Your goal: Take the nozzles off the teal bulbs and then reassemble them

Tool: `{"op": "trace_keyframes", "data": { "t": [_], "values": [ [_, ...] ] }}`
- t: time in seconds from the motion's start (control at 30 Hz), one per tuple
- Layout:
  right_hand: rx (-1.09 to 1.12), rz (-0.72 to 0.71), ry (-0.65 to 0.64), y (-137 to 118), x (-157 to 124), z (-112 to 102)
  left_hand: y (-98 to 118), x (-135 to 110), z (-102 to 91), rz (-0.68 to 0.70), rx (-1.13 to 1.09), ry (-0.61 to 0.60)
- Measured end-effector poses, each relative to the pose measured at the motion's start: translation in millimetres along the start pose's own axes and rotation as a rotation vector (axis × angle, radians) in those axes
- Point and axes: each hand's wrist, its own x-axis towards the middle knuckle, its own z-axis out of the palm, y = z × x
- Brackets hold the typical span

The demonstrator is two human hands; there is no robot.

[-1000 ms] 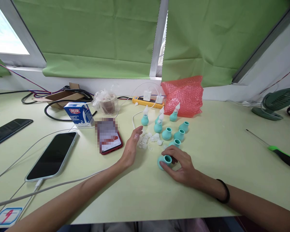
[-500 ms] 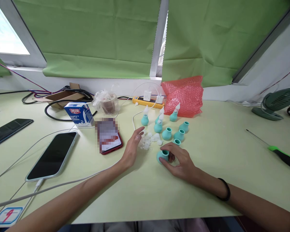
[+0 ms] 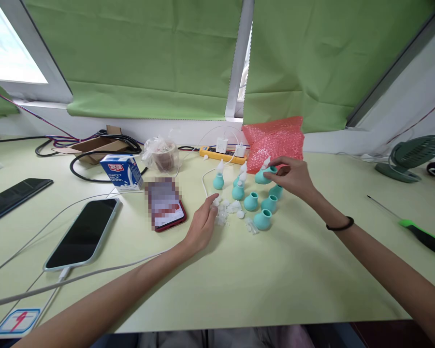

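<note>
Several teal rubber bulbs [image 3: 251, 201] stand in a cluster mid-table, some fitted with white nozzles [image 3: 219, 166]. My right hand [image 3: 293, 178] reaches over the back of the cluster, its fingers pinched on a teal bulb [image 3: 264, 176] beside the pink bubble wrap [image 3: 275, 140]. One open bulb [image 3: 263, 220] stands alone at the front. My left hand [image 3: 202, 225] rests on the table with its fingertips curled into a pile of small clear plastic tips [image 3: 226, 210], pinching one of them.
A red phone [image 3: 166, 207] lies just left of my left hand, and a larger phone [image 3: 82, 233] on a charging cable further left. A milk carton [image 3: 122, 171], a power strip [image 3: 221, 152] and cables sit behind. A green-handled screwdriver [image 3: 418, 232] lies at the right.
My right hand has lifted off the near table and moved up to the back of the cluster with a teal bulb. My left hand's fingers have closed onto the clear tips.
</note>
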Motion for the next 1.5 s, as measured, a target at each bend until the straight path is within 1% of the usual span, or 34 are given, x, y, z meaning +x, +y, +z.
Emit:
{"op": "trace_keyframes", "data": {
  "t": [0.1,0.13,0.17,0.2,0.23,0.27,0.33,0.4,0.43,0.47,0.5,0.57,0.6,0.63,0.67,0.7,0.77,0.87,0.93,0.97,1.0,1.03,1.07,1.1,1.13,1.17,1.2,1.23,1.27,1.33,1.37,1.4,1.47,1.5],
  "values": [
    [-0.087,-0.001,-0.293,17,6,21,3,-2,-0.6,-0.004,0.026,-0.006],
    [-0.110,-0.006,-0.365,19,5,26,4,-2,-0.8,0.003,0.042,-0.011],
    [-0.131,-0.011,-0.410,18,5,29,5,-3,-1.0,0.014,0.060,-0.020],
    [-0.152,-0.015,-0.421,17,5,29,6,-3,-1.1,0.025,0.075,-0.030],
    [-0.174,-0.012,-0.396,15,6,28,7,-4,-1.2,0.036,0.087,-0.040],
    [-0.193,-0.005,-0.344,14,7,26,7,-4,-1.1,0.047,0.095,-0.048],
    [-0.233,0.024,-0.177,14,13,18,8,-4,-0.8,0.064,0.101,-0.056],
    [-0.307,0.065,-0.024,19,21,10,7,-4,-0.1,0.077,0.098,-0.044],
    [-0.353,0.082,-0.005,24,25,8,7,-4,0.2,0.082,0.097,-0.034],
    [-0.387,0.092,-0.036,30,28,7,6,-4,0.5,0.086,0.097,-0.024],
    [-0.394,0.094,-0.109,37,31,7,6,-4,0.7,0.089,0.099,-0.017],
    [-0.320,0.060,-0.327,48,32,13,4,-4,1.0,0.095,0.107,-0.011],
    [-0.255,0.036,-0.408,52,31,17,4,-4,1.0,0.100,0.112,-0.008],
    [-0.192,0.017,-0.439,55,29,21,4,-4,1.0,0.106,0.116,-0.004],
    [-0.142,0.007,-0.421,57,28,25,3,-4,1.0,0.112,0.122,0.000],
    [-0.110,0.008,-0.364,58,26,27,3,-5,1.0,0.119,0.129,0.004],
    [-0.100,0.032,-0.177,55,27,28,3,-5,0.9,0.132,0.148,0.011],
    [-0.134,0.070,0.095,40,31,15,4,-6,0.5,0.163,0.171,0.034],
    [-0.127,0.059,0.294,20,30,1,6,-7,-0.1,0.205,0.164,0.068],
    [-0.078,0.011,0.447,7,26,-7,7,-7,-0.7,0.233,0.151,0.086],
    [-0.010,-0.049,0.573,-8,20,-14,8,-7,-1.4,0.262,0.137,0.099],
    [0.049,-0.117,0.619,-25,11,-20,9,-8,-2.3,0.291,0.121,0.107],
    [0.095,-0.187,0.571,-42,-1,-24,10,-8,-3.3,0.316,0.106,0.111],
    [0.133,-0.266,0.474,-58,-15,-26,10,-9,-4.5,0.333,0.090,0.110],
    [0.160,-0.368,0.318,-73,-30,-26,10,-10,-5.5,0.343,0.070,0.101],
    [0.172,-0.468,0.123,-86,-46,-23,10,-11,-6.3,0.343,0.042,0.081],
    [0.166,-0.509,-0.052,-95,-62,-19,9,-13,-6.6,0.337,0.004,0.049],
    [0.162,-0.542,-0.168,-103,-77,-14,9,-15,-6.4,0.327,-0.039,0.000],
    [0.156,-0.564,-0.253,-107,-90,-7,9,-16,-5.4,0.310,-0.080,-0.062],
    [0.168,-0.580,-0.381,-108,-110,5,10,-20,-1.5,0.231,-0.158,-0.185],
    [0.174,-0.573,-0.403,-106,-117,10,11,-20,1.1,0.143,-0.210,-0.234],
    [0.185,-0.551,-0.413,-103,-122,15,13,-20,3.7,0.033,-0.270,-0.272],
    [0.193,-0.515,-0.382,-96,-127,21,16,-17,7.7,-0.200,-0.410,-0.331],
    [0.188,-0.537,-0.357,-93,-127,23,17,-14,8.7,-0.282,-0.473,-0.379]
  ]
}}
